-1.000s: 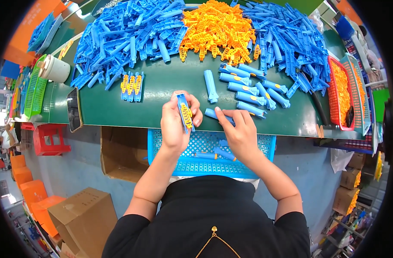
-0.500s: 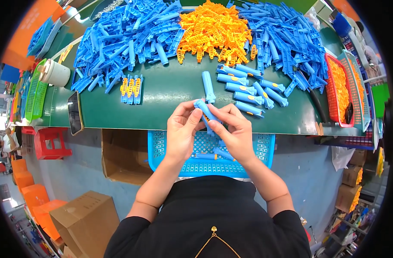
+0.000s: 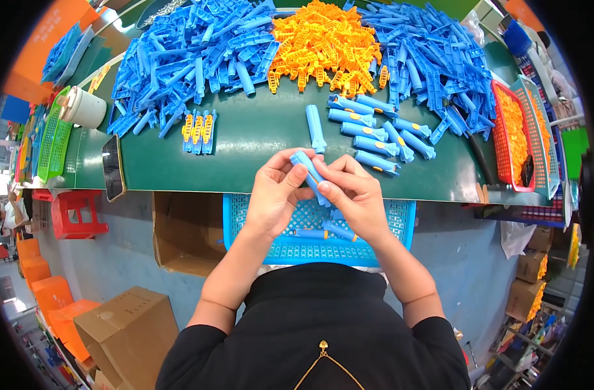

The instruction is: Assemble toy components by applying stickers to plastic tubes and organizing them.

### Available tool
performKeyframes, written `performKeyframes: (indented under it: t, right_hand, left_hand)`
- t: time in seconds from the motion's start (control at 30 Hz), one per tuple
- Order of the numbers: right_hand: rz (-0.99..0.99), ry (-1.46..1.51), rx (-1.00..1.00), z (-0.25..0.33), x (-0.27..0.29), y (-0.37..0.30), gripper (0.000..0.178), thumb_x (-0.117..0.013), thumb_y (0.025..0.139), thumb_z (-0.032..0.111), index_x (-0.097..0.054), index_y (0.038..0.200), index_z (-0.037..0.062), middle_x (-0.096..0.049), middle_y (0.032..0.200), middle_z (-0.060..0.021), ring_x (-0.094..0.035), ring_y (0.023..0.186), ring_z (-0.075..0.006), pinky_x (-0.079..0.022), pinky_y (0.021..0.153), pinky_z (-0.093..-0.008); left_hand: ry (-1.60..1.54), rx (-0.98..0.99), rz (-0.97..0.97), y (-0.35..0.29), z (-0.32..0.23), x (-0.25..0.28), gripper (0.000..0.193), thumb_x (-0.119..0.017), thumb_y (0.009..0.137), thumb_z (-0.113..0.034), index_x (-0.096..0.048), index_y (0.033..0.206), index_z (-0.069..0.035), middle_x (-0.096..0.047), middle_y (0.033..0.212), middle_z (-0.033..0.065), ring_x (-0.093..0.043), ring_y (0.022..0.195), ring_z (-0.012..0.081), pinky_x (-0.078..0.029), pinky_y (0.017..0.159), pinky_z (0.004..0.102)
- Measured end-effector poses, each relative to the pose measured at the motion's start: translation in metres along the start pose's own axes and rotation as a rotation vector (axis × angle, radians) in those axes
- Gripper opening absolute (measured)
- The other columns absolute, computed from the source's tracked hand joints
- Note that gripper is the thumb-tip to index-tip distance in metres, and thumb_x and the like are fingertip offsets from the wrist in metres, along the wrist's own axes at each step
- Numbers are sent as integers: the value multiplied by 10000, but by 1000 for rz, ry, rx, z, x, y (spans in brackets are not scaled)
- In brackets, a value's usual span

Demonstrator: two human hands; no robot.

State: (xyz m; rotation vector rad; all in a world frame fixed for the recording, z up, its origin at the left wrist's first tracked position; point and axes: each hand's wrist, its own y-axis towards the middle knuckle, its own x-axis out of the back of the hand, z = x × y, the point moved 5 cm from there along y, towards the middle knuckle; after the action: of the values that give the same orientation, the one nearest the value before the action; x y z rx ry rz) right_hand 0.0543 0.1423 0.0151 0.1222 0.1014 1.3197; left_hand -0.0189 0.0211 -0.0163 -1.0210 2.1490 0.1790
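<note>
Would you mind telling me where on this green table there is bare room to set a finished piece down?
The green table is bare between the three orange-and-blue clips and the lone blue plastic tube, and along its near edge from the black phone to the left hand. The rear is crowded with blue plastic pieces and orange plastic pieces.

I have both bare forearms coming up from the lower edge and meeting at the middle. My left hand (image 3: 275,195) is curled, its fingers (image 3: 285,170) bent inward and its thumb pressed forward toward the other hand. My right hand (image 3: 352,198) sits just beside it, fingertips (image 3: 326,188) pinched together and touching the left hand's.
</note>
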Motion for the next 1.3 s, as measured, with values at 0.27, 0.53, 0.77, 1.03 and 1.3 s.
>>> performKeyframes:
  t: [0.27, 0.53, 0.77, 1.03, 1.3]
  right_hand:
    - [-172, -439, 322, 17, -1, -7, 349, -800, 710, 35, -688, 1038, -10, -675, 926, -137, -642, 820, -220, -499, 702, -297]
    - [-117, 241, -77, 3, 12, 1, 286, -725, 795, -37, -627, 1062, -9, -620, 1133, -126, -602, 1023, -173, -521, 870, -319]
    - [-21, 398, -210, -24, 14, -1, 142, -720, 807, -35, -660, 936, -35, -608, 1121, -134, -595, 1017, -172, -510, 888, -314]
    - [-63, -239, 29, 9, 16, 8, 76, -655, 881, 41, -633, 917, -22, -634, 914, -70, -617, 833, -126, -507, 790, -263]
    - [-330, -1180, -57, -4, 148, 112, 268, -694, 840, 296, -732, 890, 36, -701, 777, -144, -683, 729, -295, -515, 658, -386]
  left_hand:
    - [-118, -253, 13, -2, 10, 0, 324, -699, 891, -192, -537, 1135, -53, -648, 1059, 123, -629, 1011, 215, -527, 851, 351]
    - [438, -627, 81, -19, -30, 0, 312, -753, 776, 52, -575, 1022, -17, -646, 1047, 164, -645, 1023, 256, -527, 884, 348]
    - [1464, -1077, 166, -22, -37, -36, 408, -796, 648, -20, -679, 1038, -38, -684, 932, 83, -633, 735, 247, -514, 616, 311]
    - [1390, -933, 117, -14, -22, -29, 273, -763, 778, -84, -647, 1015, -15, -674, 831, 107, -606, 621, 186, -480, 546, 280]
    - [567, -110, 58, 2, -8, -5, 294, -653, 935, -305, -568, 901, -25, -431, 641, -65, -329, 533, 30, -271, 488, 203]
